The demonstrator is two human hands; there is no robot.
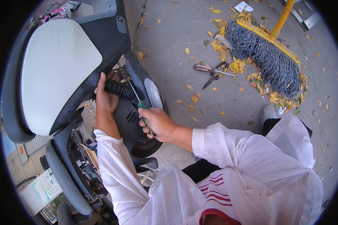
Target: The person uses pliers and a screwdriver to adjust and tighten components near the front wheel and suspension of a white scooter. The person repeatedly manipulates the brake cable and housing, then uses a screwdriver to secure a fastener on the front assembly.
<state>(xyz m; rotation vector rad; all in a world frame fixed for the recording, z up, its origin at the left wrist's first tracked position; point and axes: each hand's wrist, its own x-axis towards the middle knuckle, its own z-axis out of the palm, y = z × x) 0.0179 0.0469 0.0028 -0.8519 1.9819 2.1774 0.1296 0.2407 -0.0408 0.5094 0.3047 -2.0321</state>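
1. Head view, right hand: the right hand (157, 124) is clenched around the grip of a green-handled screwdriver (143, 106), with the thumb laid along the handle. The metal shaft slants up and to the left, crossing in front of a black ribbed bellows (120, 89); whether its tip touches anything is too small to tell.
2. Head view, left hand: the left hand (107, 98) reaches in beside the bellows, its thumb upright near the edge of the scooter's white body panel (60, 77). Its fingers are partly hidden behind the bellows, so I cannot tell whether they grasp it or merely rest there.
3. Head view, scooter: the scooter (112, 28) fills the left side. The screwdriver is between that panel and the dark fender (138, 73), which bears a pale grey insert (153, 93). The black tyre (146, 148) shows below the right hand.
4. Head view, ground: on the grey pavement (165, 48), well apart from the hands, a second screwdriver (204, 68) with a brown-and-pale handle lies across a black scissor-shaped hand tool (211, 79). Near them rests a blue-grey string mop (264, 56) with a yellow frame (264, 36), among scattered yellow leaves (234, 66).
5. Head view, clothing: loose white sleeves (221, 146) cover both arms down to the forearms.
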